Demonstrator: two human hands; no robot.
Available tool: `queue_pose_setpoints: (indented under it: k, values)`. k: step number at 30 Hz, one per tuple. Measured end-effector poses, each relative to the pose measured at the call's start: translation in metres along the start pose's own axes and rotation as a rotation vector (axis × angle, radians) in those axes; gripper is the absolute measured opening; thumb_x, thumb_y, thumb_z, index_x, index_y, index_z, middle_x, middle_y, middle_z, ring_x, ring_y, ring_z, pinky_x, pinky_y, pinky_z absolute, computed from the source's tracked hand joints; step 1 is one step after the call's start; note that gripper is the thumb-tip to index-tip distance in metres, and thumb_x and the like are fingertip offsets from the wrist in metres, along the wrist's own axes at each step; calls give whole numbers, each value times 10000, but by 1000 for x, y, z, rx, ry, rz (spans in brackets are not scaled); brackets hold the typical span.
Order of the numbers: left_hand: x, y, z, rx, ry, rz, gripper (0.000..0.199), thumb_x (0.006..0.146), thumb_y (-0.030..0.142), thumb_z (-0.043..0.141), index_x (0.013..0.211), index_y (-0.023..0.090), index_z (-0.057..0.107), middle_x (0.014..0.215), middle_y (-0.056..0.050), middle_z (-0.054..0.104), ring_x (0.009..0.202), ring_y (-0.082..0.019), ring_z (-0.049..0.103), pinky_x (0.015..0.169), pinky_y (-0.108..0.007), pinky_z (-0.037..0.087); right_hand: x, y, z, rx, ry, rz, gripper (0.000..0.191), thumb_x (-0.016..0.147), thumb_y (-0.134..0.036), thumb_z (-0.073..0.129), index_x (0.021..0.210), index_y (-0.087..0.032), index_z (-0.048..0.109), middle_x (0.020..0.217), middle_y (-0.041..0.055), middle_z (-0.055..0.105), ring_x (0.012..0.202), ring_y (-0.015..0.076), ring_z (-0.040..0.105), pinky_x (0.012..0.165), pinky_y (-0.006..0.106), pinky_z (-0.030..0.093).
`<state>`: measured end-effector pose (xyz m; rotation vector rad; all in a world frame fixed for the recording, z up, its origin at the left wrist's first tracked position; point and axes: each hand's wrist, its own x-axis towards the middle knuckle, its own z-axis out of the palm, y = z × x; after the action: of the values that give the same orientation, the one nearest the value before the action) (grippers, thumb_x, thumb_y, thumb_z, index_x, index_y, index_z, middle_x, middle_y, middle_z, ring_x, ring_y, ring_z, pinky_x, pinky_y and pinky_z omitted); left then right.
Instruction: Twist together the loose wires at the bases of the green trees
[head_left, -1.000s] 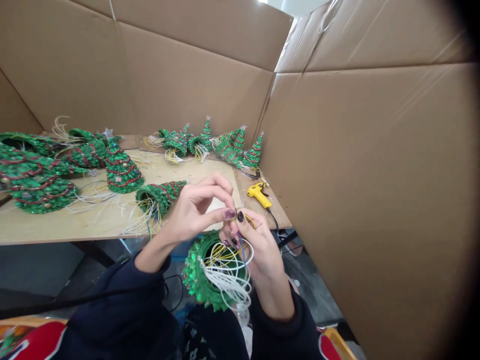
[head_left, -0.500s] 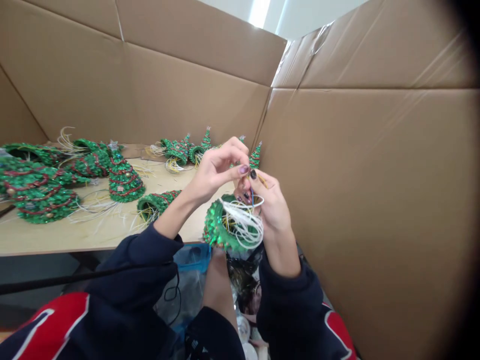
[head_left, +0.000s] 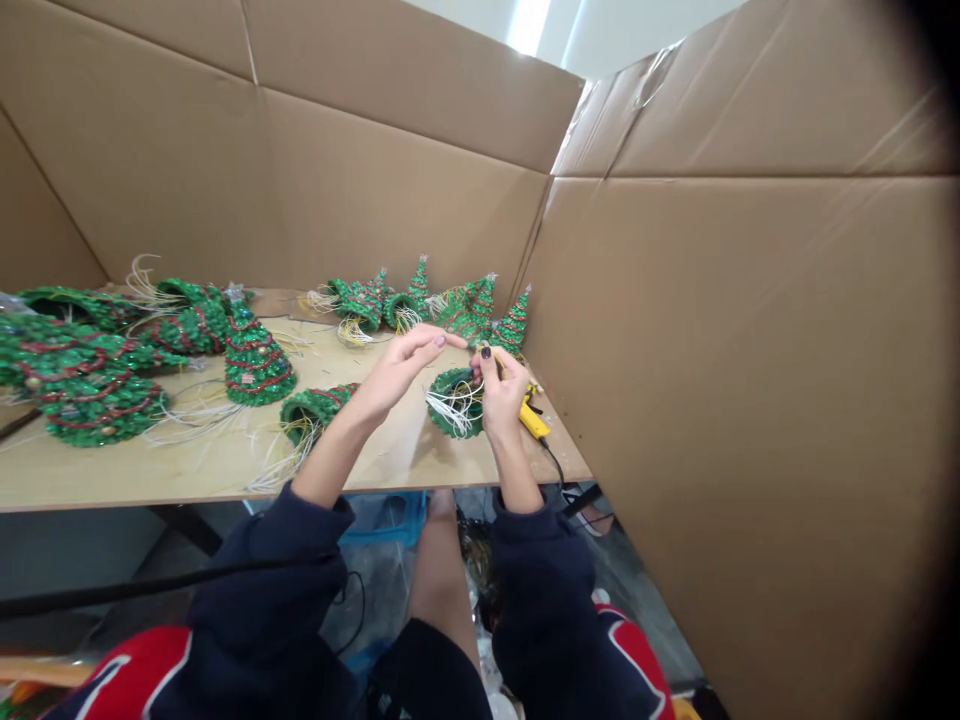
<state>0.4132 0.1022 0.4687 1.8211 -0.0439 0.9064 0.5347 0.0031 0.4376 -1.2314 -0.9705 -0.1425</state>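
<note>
Head view, and the right hand (head_left: 504, 395) pinches a thin wire (head_left: 496, 358) right above a sequinned green cone tree (head_left: 454, 412) lying sideways, nearer that hand, left hand (head_left: 397, 367) open.

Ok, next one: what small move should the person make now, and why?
Probably steady the sideways green tree with the left hand: it is open and empty, while the right hand pinches above the tree's loose wires.
</note>
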Motion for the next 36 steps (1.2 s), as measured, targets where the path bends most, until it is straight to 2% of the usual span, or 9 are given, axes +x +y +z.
queue_pose_setpoints:
  k: [3,6,13,18,23,26,31,34,36]
  values:
    - [-31,1,-3,127,148,-26,243,904,347,484,985,242,688,1064,-41,610,1062,-194,525,945,-337,375,-18,11,7,-36,50,46,381,866,-464,478,657,-161,576,577,-10,537,517,101,463,498,217,365]
    - [-61,-3,-4,206,267,-58,222,900,338,497,932,224,685,1005,-43,623,1032,-200,534,916,-331,391,-41,19,15,-63,26,87,386,874,-455,462,652,-160,574,582,-4,539,529,107,466,516,222,379]
    - [-105,-12,0,281,280,-104,200,902,313,503,949,207,666,997,-49,572,1021,-192,535,911,-332,407,-71,20,22,-83,-137,45,342,902,-392,461,667,-173,577,632,14,558,589,125,503,599,249,420]
    - [-107,-16,3,376,303,-87,158,883,289,536,955,209,651,969,-44,573,973,-192,554,874,-332,428,-72,17,19,-75,-323,-64,282,901,-336,484,697,-182,601,701,41,606,687,155,555,670,284,441]
    - [-95,-25,7,368,316,-22,84,848,234,586,896,193,642,907,-30,608,917,-176,565,853,-315,426,-70,18,15,-76,-390,-171,211,899,-259,492,750,-183,621,791,53,624,778,161,577,727,300,452]
    - [-91,-27,10,331,338,-40,68,825,245,620,809,181,634,836,-19,624,852,-166,573,825,-307,429,-70,19,14,-164,-384,-250,198,896,-243,490,765,-187,628,809,56,626,798,167,565,744,320,448]
    - [-97,-23,15,314,376,-124,103,823,246,618,748,177,629,767,-7,628,773,-148,579,762,-281,441,-82,24,16,-345,-282,-399,175,884,-206,495,793,-206,645,801,57,625,792,176,538,760,352,427]
    - [-105,-25,18,296,408,-128,105,832,247,608,757,180,639,772,-15,634,773,-151,590,739,-280,459,-90,26,18,-339,-267,-420,165,876,-189,501,820,-217,653,812,56,624,834,186,534,780,366,428]
    - [-110,-31,18,300,434,-72,88,832,234,613,770,182,647,774,-19,635,774,-152,591,728,-285,467,-92,24,18,-308,-278,-409,164,873,-178,504,835,-222,658,826,54,623,858,189,518,788,368,428]
